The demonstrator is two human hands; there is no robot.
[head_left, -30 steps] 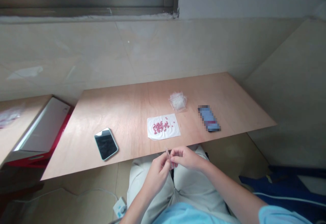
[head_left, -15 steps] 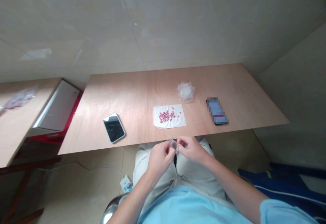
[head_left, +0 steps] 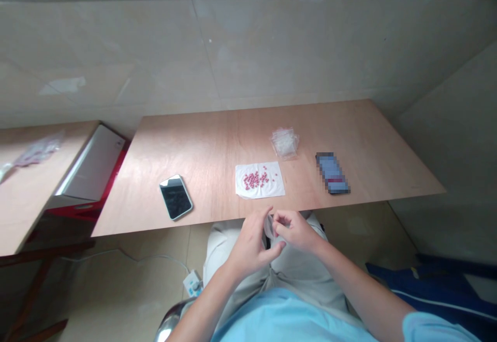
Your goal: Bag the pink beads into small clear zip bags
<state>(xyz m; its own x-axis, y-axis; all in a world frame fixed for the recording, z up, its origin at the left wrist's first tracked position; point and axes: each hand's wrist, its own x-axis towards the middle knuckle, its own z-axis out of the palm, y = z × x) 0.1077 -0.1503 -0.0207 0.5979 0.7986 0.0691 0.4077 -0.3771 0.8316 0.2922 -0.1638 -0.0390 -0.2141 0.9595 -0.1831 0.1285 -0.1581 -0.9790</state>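
At the near table edge, above my lap, a small clear plastic bag hangs from the pinched fingers of my right hand. Just left of it is my left hand, its thumb and fingers spread apart on either side of the bag. Whether those fingers touch the bag I cannot tell. Beyond both hands a white paper napkin lies flat on the table, bearing several small pink-red beads. A loose pile of clear plastic bags lies farther back.
The wooden table carries a phone on the left and a blurred-out phone on the right. A second table at left holds a plastic bag. A power strip lies below.
My left hand has let go of its pinch and spread its fingers. My right hand keeps its pinch on the small bag. The view has shifted slightly.
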